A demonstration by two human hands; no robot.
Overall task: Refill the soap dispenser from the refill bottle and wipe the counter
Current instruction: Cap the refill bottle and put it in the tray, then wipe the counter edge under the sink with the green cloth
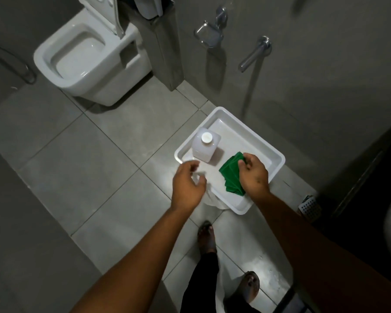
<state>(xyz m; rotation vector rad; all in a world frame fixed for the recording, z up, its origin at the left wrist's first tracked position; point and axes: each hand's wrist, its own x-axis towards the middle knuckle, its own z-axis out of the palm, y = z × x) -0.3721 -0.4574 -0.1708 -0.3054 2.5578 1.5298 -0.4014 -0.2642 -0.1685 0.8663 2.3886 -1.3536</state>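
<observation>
A white tray (pixel 253 134) rests on a white stand above the tiled floor. In its left part stands the refill bottle (pixel 205 147), translucent white with a white cap, upright. A folded green cloth (pixel 231 175) lies in the tray's near right part. My right hand (pixel 254 173) sits over the cloth, thumb and fingers pinching its far corner. My left hand (pixel 188 185) hovers over the tray's near left edge, fingers curled and apart, with nothing in it. No soap dispenser is in view.
A white toilet (pixel 88 57) stands at the far left. On the grey wall are a chrome tap spout (pixel 254 54) and a chrome holder (pixel 209 33). A perforated white object (pixel 309 208) lies right of the tray. My feet are below, near a wet patch of floor.
</observation>
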